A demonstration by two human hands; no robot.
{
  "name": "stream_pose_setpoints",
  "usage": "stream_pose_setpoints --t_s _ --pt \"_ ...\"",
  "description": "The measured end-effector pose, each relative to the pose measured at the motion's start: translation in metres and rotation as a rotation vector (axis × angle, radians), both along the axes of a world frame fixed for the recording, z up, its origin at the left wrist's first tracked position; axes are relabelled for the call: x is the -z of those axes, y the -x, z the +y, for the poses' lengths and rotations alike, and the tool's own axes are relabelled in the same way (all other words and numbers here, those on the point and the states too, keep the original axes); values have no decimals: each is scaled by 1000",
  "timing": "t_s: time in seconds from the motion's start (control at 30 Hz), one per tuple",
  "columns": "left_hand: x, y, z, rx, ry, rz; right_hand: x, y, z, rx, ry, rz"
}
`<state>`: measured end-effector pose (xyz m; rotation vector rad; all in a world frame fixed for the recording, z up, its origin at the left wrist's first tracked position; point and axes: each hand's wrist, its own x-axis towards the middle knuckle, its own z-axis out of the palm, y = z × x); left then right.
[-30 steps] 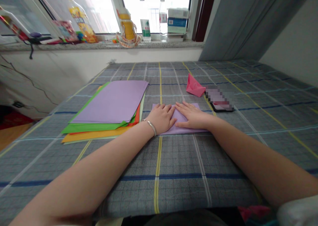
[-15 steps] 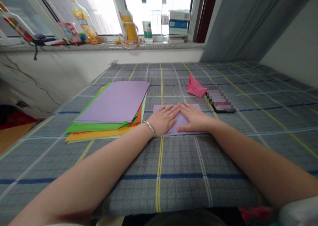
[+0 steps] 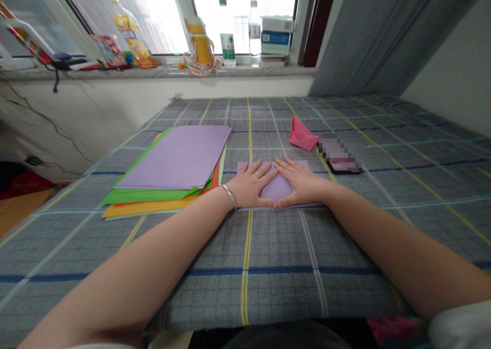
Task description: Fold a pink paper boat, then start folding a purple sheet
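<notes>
Pressing: the left hand (image 3: 249,184) and right hand (image 3: 301,182) lay palm down on the lilac sheet (image 3: 278,189), which lay folded on a grey plaid bedspread (image 3: 276,280).

Paper stack: a pile (image 3: 172,157) of lilac, green, red and yellow sheets sat just left of the lilac sheet, apart from it, with a lilac sheet on top.

Bangle: a silver bangle (image 3: 229,196) circled the left wrist, just left of the lilac sheet.

Left fingers: spread and flat, open, pointing right across the lilac sheet, pinching nothing.

Lilac sheet: between the hands, mostly covered by them, with its middle showing in the gap and its edges lying flat.

Right fingers: spread and flat, open, pointing left, with fingertips nearly meeting the left ones and the thumbs close together at the near edge, gripping nothing.

Pink fold: a folded pink paper shape (image 3: 302,134) sat beyond the lilac sheet, toward the right, apart from it.

Phone: a dark phone (image 3: 339,155), its face blurred, lay just right of the pink fold.

Window sill: far beyond the lilac sheet, a sill (image 3: 161,72) held bottles (image 3: 228,32) and boxes (image 3: 275,35).
</notes>
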<state>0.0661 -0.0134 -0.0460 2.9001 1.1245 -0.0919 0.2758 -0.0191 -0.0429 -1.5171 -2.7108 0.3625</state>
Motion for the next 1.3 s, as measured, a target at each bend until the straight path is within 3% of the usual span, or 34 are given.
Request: stream_pose_setpoints --t_s 0.37,0.67,1.3 --pt "-8 4 -1 -5 52 25 -2 -10 0 -29 26 -42" --pt "-13 5 -14 -115 43 74 -3 -12 0 -71 -17 12" --pt "-6 8 -16 -65 -51 9 -2 -13 -3 -55 -31 -11"
